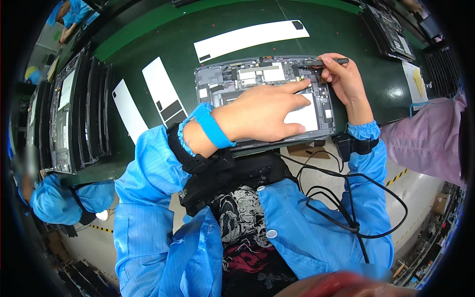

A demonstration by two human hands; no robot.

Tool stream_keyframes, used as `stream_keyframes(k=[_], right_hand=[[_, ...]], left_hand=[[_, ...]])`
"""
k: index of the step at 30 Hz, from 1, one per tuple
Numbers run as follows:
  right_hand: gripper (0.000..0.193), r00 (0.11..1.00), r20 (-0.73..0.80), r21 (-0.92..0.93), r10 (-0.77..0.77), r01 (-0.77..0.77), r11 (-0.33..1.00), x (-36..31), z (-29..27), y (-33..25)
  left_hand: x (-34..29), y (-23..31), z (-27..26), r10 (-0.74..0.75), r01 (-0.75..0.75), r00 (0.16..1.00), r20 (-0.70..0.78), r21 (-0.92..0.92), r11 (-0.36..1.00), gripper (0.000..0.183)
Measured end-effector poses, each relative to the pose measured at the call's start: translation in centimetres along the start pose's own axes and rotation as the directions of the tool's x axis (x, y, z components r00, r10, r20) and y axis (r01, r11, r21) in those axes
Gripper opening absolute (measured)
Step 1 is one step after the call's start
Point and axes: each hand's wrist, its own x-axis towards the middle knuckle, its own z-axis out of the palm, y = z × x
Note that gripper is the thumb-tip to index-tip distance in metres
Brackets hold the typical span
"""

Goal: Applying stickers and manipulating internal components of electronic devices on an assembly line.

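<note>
Beneath the open, spread left hand (267, 111), palm down, one opened flat electronic device (273, 74) is partly covered, its circuitry exposed around the fingers. At its far right corner, one slim dark tool (341, 61) is pinched by the right hand (352, 89); whether the device is touched by the tip cannot be told. Around it, three white strips (252, 39) are spread on the green table (346, 39): one beyond, two leftward.
</note>
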Motion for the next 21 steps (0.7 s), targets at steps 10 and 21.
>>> stream_keyframes(k=[10, 21], right_hand=[[0.018, 0.999, -0.035, -0.021, 0.007, -0.007, 1.0, -0.2, 0.1, 0.0], [0.03, 0.967, -0.214, 0.053, -0.141, 0.156, 0.986, -0.4, 0.7, -0.4]], left_hand=[[-0.1, 0.6, 0.4, -0.007, 0.008, 1.0, -0.019, 0.031, 0.999, 0.046], [1.9, 2.7, 1.4, -0.152, 0.162, 0.987, -0.058, 0.264, 0.951, 0.07]])
